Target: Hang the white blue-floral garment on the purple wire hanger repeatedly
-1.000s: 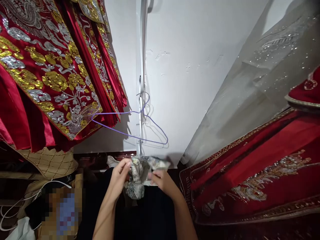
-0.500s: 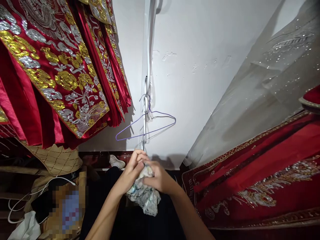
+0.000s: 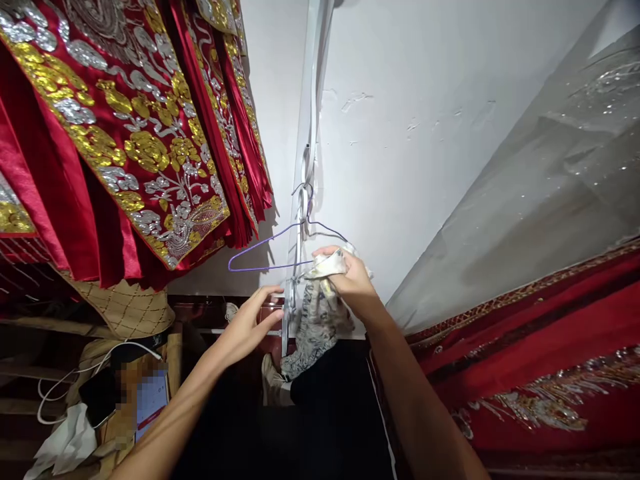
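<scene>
A thin purple clothes hanger [image 3: 267, 268] hangs by its hook from a white strap-like hanging piece against the wall. My right hand [image 3: 353, 280] is closed on a light, patterned garment [image 3: 316, 320] at the hanger's right end. Part of the cloth lies over that end and hides it; the rest dangles below in folds. What kind of garment it is, I cannot tell. Lower and to the left, my left hand [image 3: 257, 321] holds nothing, its fingers apart and reaching toward the hanging piece, short of the cloth.
Red dresses with gold and silver sequins [image 3: 145, 150] hang at the left. At the right are a sheer glittery fabric [image 3: 550, 180] and red embroidered cloth [image 3: 560, 333]. A wooden stand at lower left bears a phone [image 3: 151, 400], white cable [image 3: 43, 400] and crumpled tissue [image 3: 65, 443].
The bunched garment has been raised from my lap to the hanger's right end by my right hand, and has unfolded downward. My left hand has let go of it. The view has shifted slightly.
</scene>
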### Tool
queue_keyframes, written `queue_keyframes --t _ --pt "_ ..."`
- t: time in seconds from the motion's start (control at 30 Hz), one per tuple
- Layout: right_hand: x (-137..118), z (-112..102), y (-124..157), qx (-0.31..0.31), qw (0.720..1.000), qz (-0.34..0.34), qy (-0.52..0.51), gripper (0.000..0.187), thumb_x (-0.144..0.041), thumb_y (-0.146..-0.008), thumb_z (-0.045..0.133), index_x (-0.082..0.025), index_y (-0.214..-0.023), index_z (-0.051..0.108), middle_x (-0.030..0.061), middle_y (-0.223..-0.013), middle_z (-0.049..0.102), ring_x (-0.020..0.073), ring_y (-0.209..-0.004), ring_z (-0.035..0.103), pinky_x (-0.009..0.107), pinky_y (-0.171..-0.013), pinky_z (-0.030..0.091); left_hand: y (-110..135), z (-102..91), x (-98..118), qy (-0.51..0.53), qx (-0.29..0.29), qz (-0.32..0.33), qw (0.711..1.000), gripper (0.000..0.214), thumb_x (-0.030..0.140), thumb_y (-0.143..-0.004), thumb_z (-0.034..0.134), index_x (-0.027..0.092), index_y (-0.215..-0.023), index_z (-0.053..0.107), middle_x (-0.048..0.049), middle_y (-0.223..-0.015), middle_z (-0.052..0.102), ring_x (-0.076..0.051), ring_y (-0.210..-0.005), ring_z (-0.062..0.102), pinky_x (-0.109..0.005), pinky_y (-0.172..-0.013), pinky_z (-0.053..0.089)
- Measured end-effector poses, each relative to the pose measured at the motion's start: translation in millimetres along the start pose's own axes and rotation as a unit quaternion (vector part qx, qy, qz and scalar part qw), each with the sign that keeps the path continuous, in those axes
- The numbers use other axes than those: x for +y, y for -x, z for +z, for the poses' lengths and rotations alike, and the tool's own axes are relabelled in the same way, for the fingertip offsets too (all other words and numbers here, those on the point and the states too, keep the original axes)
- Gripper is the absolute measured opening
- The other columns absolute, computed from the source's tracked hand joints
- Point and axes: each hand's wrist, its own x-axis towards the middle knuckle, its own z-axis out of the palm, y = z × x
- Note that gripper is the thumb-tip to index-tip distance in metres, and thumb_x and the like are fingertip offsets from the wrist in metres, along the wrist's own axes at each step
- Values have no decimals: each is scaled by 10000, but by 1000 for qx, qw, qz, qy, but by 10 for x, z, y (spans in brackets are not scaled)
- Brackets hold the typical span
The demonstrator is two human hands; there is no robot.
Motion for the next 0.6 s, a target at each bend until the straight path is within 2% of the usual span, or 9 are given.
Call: queue_keyframes --t 0.1,0.2,0.27,0.3,0.33,0.4,0.43,0.5,0.6 --pt "-108 43 101 -140 987 80 0 170 -201 -748 596 -167 -908 643 22 -841 632 165 -779 582 269 -693 459 -126 111 135 32 -5 33 999 602 410 -921 579 329 -1482 375 -65 -1504 442 -264 -1362 425 -384 -1125 341" --pt "-176 -68 118 -220 968 117 -10 99 -217 -740 630 -165 -824 628 4 -768 618 141 -690 564 256 -631 443 -154 194 146 62 -95 51 992 530 448 -899 597 253 -1385 516 -89 -1318 593 -280 -1205 545 -360 -1011 437" --pt "-154 -206 62 -166 981 98 -5 108 -228 -719 666 -166 -798 627 2 -733 619 139 -656 563 253 -603 437 -105 204 89 56 -155 39 986 376 481 -910 557 192 -1124 667 -59 -999 679 -244 -956 614 -316 -850 486" --pt "-113 -280 13 -97 993 73 -1 132 -235 -708 683 -166 -808 633 10 -740 630 147 -662 573 255 -601 442 -66 192 49 44 -168 29 984 361 495 -915 536 178 -992 687 -36 -867 663 -218 -848 604 -292 -777 481" --pt "-49 -347 -47 -8 999 41 -1 162 -250 -703 692 -167 -831 638 21 -763 643 156 -680 585 257 -604 449 -21 169 8 28 -168 18 985 368 504 -918 521 172 -905 680 -16 -784 634 -194 -770 579 -272 -723 465" --pt "147 -426 -189 158 987 -10 -13 228 -325 -733 680 -172 -895 635 41 -818 659 173 -721 602 260 -614 460 69 91 -59 -4 -135 -3 991 364 499 -925 500 174 -868 653 10 -729 594 -163 -698 533 -249 -669 426" --pt "272 -423 -261 201 979 -14 -23 265 -380 -765 652 -175 -931 628 45 -833 661 179 -734 606 262 -620 465 109 39 -77 -19 -112 -12 993 354 490 -936 483 177 -885 643 16 -730 586 -155 -689 519 -242 -656 410" --pt "555 -328 -383 178 983 29 -37 348 -486 -822 574 -179 -981 617 43 -809 659 191 -726 609 272 -621 467 166 -86 -77 -50 -72 -21 996 342 466 -962 441 182 -919 625 18 -752 580 -150 -701 514 -233 -651 387" --pt "969 -66 -463 39 995 90 -1 398 -540 -871 471 -183 -953 626 36 -766 653 205 -720 601 296 -651 465 201 -308 -40 -117 -50 -10 992 354 459 -986 401 186 -859 587 24 -722 548 -142 -682 508 -233 -649 370"
